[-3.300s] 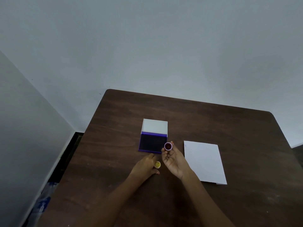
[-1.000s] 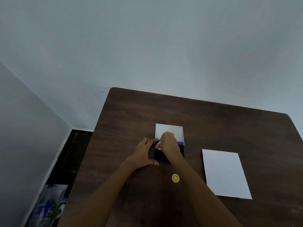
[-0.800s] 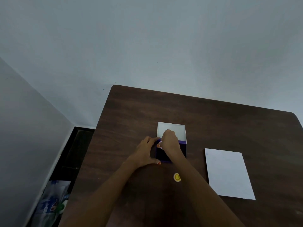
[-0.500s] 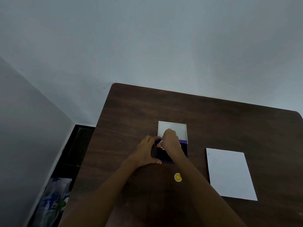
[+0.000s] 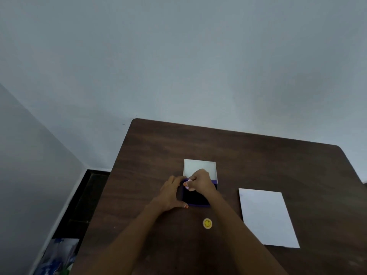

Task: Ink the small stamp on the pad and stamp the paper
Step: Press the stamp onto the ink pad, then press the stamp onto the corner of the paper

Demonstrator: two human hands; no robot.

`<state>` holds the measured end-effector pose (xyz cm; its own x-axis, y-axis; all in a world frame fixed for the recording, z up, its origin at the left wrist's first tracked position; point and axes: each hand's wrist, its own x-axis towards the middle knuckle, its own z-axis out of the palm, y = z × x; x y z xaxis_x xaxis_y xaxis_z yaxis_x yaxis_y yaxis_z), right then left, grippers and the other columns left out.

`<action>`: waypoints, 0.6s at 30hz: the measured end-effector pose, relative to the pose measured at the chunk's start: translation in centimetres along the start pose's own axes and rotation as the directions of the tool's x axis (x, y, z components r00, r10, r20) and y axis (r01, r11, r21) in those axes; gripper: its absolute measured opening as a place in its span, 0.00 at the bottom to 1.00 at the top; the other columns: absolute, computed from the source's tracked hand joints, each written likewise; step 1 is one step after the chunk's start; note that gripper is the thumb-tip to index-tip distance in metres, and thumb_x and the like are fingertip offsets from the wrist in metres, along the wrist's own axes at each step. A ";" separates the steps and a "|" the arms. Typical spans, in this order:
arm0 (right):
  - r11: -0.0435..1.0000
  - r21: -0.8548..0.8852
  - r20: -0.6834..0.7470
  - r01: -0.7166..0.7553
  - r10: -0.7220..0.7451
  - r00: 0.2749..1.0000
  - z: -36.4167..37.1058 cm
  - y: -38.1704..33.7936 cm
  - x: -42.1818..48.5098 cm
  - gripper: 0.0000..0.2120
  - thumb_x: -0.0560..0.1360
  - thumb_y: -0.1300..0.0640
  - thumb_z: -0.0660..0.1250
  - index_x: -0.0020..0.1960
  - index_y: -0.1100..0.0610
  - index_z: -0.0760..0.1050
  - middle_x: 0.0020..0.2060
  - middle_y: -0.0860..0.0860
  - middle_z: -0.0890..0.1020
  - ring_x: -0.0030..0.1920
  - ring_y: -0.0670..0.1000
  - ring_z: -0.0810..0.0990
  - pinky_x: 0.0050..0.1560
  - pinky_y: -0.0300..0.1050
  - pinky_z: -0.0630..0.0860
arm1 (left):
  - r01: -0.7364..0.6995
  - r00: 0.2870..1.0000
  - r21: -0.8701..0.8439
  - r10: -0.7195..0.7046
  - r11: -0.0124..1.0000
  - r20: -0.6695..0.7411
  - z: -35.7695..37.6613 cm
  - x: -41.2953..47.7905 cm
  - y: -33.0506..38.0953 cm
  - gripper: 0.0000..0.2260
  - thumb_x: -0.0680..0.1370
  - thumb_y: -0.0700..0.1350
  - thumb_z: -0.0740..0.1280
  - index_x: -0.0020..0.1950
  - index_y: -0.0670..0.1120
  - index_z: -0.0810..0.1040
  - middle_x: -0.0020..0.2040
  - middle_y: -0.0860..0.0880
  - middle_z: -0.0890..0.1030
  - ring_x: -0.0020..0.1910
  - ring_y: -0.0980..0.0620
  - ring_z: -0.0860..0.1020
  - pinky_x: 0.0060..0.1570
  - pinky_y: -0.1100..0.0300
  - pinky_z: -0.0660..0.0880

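Observation:
The purple ink pad lies open in the middle of the dark wooden table, its white lid folded back behind it. My right hand is curled over the pad's far left part, pinching the small stamp, of which only a pale bit shows between the fingers. My left hand rests against the pad's left edge, thumb at its near corner. The white paper lies flat to the right, apart from both hands.
A small yellow round cap with a smiley face lies on the table just in front of the pad. The table's left edge drops to a dark floor, where a plastic bag lies. A pale wall stands behind.
Since 3.3 s ago my right hand carried the stamp from above the table onto the pad, and my left hand moved from the yellow cap to the pad's side. Over the last second both hands stay put.

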<state>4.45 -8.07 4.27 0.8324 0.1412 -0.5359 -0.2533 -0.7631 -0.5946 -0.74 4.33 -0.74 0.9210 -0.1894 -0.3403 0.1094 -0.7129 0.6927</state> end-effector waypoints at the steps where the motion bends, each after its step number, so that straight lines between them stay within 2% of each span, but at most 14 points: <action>1: 0.998 0.055 -0.021 0.029 -0.028 0.999 -0.3 0.6 -0.4 0.11 0.72 0.60 0.68 0.45 0.70 0.81 0.38 0.64 0.83 0.41 0.56 0.81 0.43 0.39 0.74 | 0.008 1.000 0.010 -0.008 1.000 0.002 0.0 0.0 0.1 0.40 0.63 0.46 0.76 0.70 0.49 0.60 0.64 0.45 0.66 0.62 0.47 0.67 0.62 0.49 0.70; 2: 0.991 0.115 -0.072 0.061 -0.053 0.996 -0.6 1.4 -0.7 0.12 0.73 0.59 0.68 0.44 0.69 0.81 0.36 0.62 0.83 0.41 0.55 0.81 0.41 0.37 0.72 | 0.016 1.000 0.021 -0.016 1.000 0.004 -0.1 0.0 0.3 0.40 0.63 0.46 0.76 0.70 0.49 0.60 0.65 0.45 0.65 0.62 0.47 0.67 0.63 0.50 0.70; 3: 0.975 0.210 -0.126 0.067 -0.041 0.991 -0.9 2.4 -1.0 0.11 0.72 0.59 0.68 0.44 0.67 0.82 0.38 0.61 0.84 0.43 0.55 0.81 0.43 0.38 0.73 | 0.026 1.000 0.029 -0.026 0.999 0.007 -0.1 0.0 0.5 0.40 0.64 0.46 0.76 0.70 0.50 0.59 0.65 0.45 0.65 0.62 0.47 0.67 0.63 0.50 0.70; 5: 0.851 0.524 -0.138 -0.022 0.110 0.984 -1.7 4.1 -1.6 0.08 0.68 0.57 0.72 0.43 0.61 0.82 0.46 0.60 0.84 0.50 0.56 0.81 0.54 0.47 0.77 | 0.059 0.998 0.042 -0.060 0.997 0.012 -0.1 0.0 0.9 0.40 0.64 0.46 0.76 0.71 0.51 0.58 0.65 0.45 0.64 0.64 0.47 0.66 0.64 0.50 0.69; 6: 0.736 0.673 -0.087 -0.070 0.173 0.981 -2.1 5.0 -1.9 0.07 0.67 0.58 0.73 0.43 0.60 0.82 0.47 0.59 0.84 0.50 0.55 0.81 0.56 0.48 0.77 | 0.080 0.997 0.051 -0.081 0.995 0.011 0.0 0.0 1.1 0.40 0.64 0.46 0.76 0.71 0.51 0.58 0.65 0.45 0.63 0.64 0.47 0.66 0.65 0.51 0.68; 7: 0.610 0.786 -0.033 -0.097 0.198 0.980 -2.7 5.7 -2.2 0.07 0.68 0.59 0.72 0.45 0.61 0.81 0.47 0.58 0.83 0.48 0.53 0.81 0.53 0.45 0.79 | 0.102 0.995 0.062 -0.102 0.993 0.006 0.0 0.0 1.2 0.40 0.65 0.46 0.76 0.71 0.51 0.57 0.66 0.45 0.63 0.65 0.47 0.65 0.65 0.51 0.68; 9: 0.308 0.944 0.061 -0.118 0.188 0.980 -3.9 7.1 -3.2 0.11 0.73 0.63 0.66 0.54 0.66 0.77 0.46 0.57 0.81 0.44 0.49 0.79 0.42 0.37 0.80 | 0.144 0.990 0.095 -0.144 0.985 -0.012 0.3 0.1 1.5 0.41 0.64 0.46 0.76 0.71 0.52 0.56 0.66 0.45 0.61 0.65 0.46 0.65 0.64 0.51 0.67; 11: 0.006 0.986 0.164 -0.168 0.177 0.970 -5.1 8.7 -4.3 0.12 0.74 0.65 0.64 0.57 0.66 0.74 0.46 0.58 0.80 0.43 0.49 0.81 0.35 0.36 0.81 | 0.181 0.983 0.156 -0.181 0.971 -0.017 0.6 0.2 2.0 0.43 0.64 0.48 0.76 0.72 0.53 0.53 0.68 0.45 0.58 0.66 0.45 0.63 0.65 0.49 0.66; 12: -0.086 0.979 0.195 -0.183 0.163 0.967 -5.7 9.5 -4.9 0.10 0.74 0.64 0.65 0.55 0.64 0.75 0.46 0.59 0.80 0.40 0.50 0.83 0.33 0.37 0.82 | 0.199 0.980 0.192 -0.199 0.961 -0.020 0.8 0.2 2.4 0.45 0.64 0.50 0.76 0.72 0.54 0.52 0.68 0.45 0.57 0.67 0.44 0.61 0.65 0.48 0.65; 14: -0.167 0.968 0.210 -0.187 0.138 0.968 -6.6 10.9 -5.9 0.06 0.75 0.63 0.64 0.50 0.64 0.76 0.45 0.60 0.82 0.35 0.50 0.85 0.32 0.38 0.82 | 0.229 0.973 0.232 -0.221 0.945 -0.063 1.5 0.4 3.7 0.45 0.64 0.53 0.75 0.73 0.55 0.50 0.70 0.45 0.54 0.68 0.43 0.58 0.66 0.47 0.62; 16: -0.173 0.970 0.192 -0.169 0.125 0.973 -7.5 12.1 -6.5 0.06 0.75 0.63 0.64 0.49 0.64 0.77 0.41 0.61 0.84 0.33 0.51 0.85 0.34 0.39 0.82 | 0.222 0.970 0.228 -0.191 0.948 -0.153 2.4 0.8 5.6 0.40 0.67 0.56 0.72 0.72 0.53 0.53 0.71 0.45 0.55 0.69 0.43 0.58 0.67 0.46 0.60; 18: -0.142 0.979 0.163 -0.144 0.133 0.978 -8.4 13.4 -7.1 0.06 0.74 0.64 0.64 0.49 0.64 0.78 0.41 0.60 0.84 0.34 0.51 0.85 0.35 0.39 0.83 | 0.146 0.968 0.224 -0.093 0.964 -0.232 3.8 1.4 7.6 0.31 0.71 0.55 0.69 0.70 0.52 0.59 0.70 0.46 0.60 0.68 0.44 0.60 0.66 0.48 0.60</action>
<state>-0.67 -24.58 5.18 0.6998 0.1393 -0.7006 -0.5666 0.7055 -0.4257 -0.06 -3.93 1.68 0.9684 0.0389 -0.2464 0.1559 -0.8656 0.4759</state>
